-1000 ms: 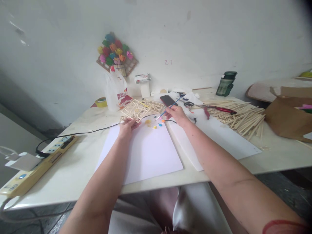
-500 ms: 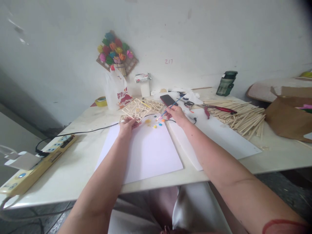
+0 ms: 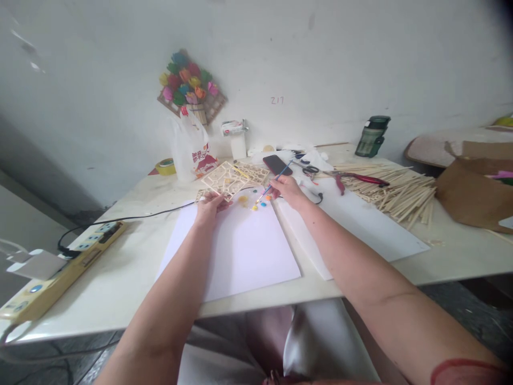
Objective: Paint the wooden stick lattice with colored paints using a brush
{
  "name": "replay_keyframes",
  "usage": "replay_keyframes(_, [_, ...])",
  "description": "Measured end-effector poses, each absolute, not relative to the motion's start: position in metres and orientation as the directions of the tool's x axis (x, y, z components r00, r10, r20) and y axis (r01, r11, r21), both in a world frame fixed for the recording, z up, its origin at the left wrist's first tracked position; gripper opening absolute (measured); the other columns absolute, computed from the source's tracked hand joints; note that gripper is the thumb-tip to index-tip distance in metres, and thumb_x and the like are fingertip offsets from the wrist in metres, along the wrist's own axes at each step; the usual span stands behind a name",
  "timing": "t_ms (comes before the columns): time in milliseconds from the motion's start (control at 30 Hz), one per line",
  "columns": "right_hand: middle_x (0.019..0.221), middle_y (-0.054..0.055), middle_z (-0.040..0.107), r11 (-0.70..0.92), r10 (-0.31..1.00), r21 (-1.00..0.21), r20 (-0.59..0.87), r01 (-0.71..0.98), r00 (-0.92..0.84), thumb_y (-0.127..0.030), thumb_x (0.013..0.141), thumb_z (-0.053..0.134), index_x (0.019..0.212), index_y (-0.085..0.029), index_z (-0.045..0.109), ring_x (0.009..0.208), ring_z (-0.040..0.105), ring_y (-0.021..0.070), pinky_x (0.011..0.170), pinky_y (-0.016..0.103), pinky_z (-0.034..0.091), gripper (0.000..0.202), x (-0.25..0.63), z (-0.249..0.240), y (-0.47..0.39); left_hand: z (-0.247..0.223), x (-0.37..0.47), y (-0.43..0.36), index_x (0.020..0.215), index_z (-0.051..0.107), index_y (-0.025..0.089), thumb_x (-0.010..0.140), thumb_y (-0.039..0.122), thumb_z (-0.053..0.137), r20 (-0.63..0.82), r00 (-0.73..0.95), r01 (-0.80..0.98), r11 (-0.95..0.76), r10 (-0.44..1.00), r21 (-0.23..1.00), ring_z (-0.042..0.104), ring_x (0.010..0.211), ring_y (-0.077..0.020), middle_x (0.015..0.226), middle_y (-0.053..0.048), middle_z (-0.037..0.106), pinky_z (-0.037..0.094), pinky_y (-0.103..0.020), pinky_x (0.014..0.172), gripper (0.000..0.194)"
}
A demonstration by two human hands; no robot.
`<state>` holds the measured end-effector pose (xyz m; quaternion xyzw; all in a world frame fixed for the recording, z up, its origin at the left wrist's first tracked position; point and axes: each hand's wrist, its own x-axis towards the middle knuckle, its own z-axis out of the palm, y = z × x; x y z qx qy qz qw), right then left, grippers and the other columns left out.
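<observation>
My right hand (image 3: 287, 191) pinches a thin blue paintbrush (image 3: 278, 178). Its bristle tip touches a yellow paint dab (image 3: 255, 208) on a clear palette (image 3: 247, 197). Blue (image 3: 263, 204) and orange dabs (image 3: 268, 198) lie beside it. My left hand (image 3: 210, 206) rests with curled fingers at the palette's left side, against the near edge of the pale wooden lattice pieces (image 3: 218, 179). What its fingers grip is hidden. Beneath both hands lies a white paper sheet (image 3: 248, 251).
A phone (image 3: 277, 164), scissors (image 3: 310, 170) and red-handled pliers (image 3: 366, 179) lie behind my right hand. Many wooden sticks (image 3: 395, 195) are piled right. A plastic bag (image 3: 186, 149) stands at the back, a power strip (image 3: 64, 272) at left. A black cable (image 3: 148, 215) crosses the table.
My right hand has moved the paintbrush slightly left and down, so its tip now meets the yellow paint. My left hand has stayed in place.
</observation>
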<state>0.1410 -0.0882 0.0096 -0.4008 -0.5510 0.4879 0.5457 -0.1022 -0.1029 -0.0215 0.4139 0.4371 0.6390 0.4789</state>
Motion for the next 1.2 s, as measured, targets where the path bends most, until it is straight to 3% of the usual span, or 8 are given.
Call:
replay_keyframes(300, [0.045,-0.002,0.061,0.187,0.978,-0.982,0.190,-0.038,-0.090,-0.017,0.082,0.066,0.061,-0.014,0.059,0.034,0.050,0.0064,0.036,0.016,0.042,0.022,0.1349,0.0049,-0.0867,-0.0222,-0.1027,-0.1026,0.070,0.049,0.018,0.045,0.038,0.087,0.120,-0.184,-0.237,-0.162,0.976,0.958,0.066,0.058,-0.0156,0.059,0.000,0.064,0.048,-0.023,0.054,0.050])
replay_keyframes(667, [0.045,-0.002,0.061,0.173,0.982,-0.985,0.174,-0.018,-0.079,-0.013,0.082,0.063,0.061,-0.014,0.060,0.035,0.050,0.0065,0.037,0.016,0.042,0.022,0.1343,0.0063,-0.0897,-0.0242,-0.1024,-0.1014,0.069,0.050,0.018,0.045,0.039,0.087,0.125,-0.185,-0.244,-0.169,0.975,0.955,0.064,0.056,-0.0143,0.059,0.001,0.063,0.050,-0.024,0.056,0.049])
replay_keyframes(1000, [0.048,-0.001,0.064,0.154,0.987,-0.959,0.162,-0.237,-0.017,-0.028,0.081,0.067,0.065,-0.015,0.059,0.035,0.052,0.0069,0.038,0.016,0.044,0.022,0.1404,0.0058,-0.0860,-0.0222,-0.1013,-0.1039,0.068,0.050,0.018,0.044,0.040,0.087,0.125,-0.185,-0.234,-0.167,0.975,0.958,0.062,0.056,-0.0138,0.058,0.001,0.063,0.051,-0.027,0.060,0.049])
replay_keyframes(1200, [0.049,0.000,0.063,0.142,0.990,-0.928,0.123,-0.344,0.075,-0.027,0.087,0.062,0.068,-0.015,0.057,0.037,0.053,0.0077,0.040,0.018,0.045,0.023,0.1426,0.0084,-0.0845,-0.0235,-0.1026,-0.1026,0.070,0.051,0.019,0.044,0.040,0.088,0.116,-0.152,-0.220,-0.148,0.982,0.964,0.063,0.056,-0.0140,0.059,0.002,0.062,0.049,-0.026,0.059,0.050])
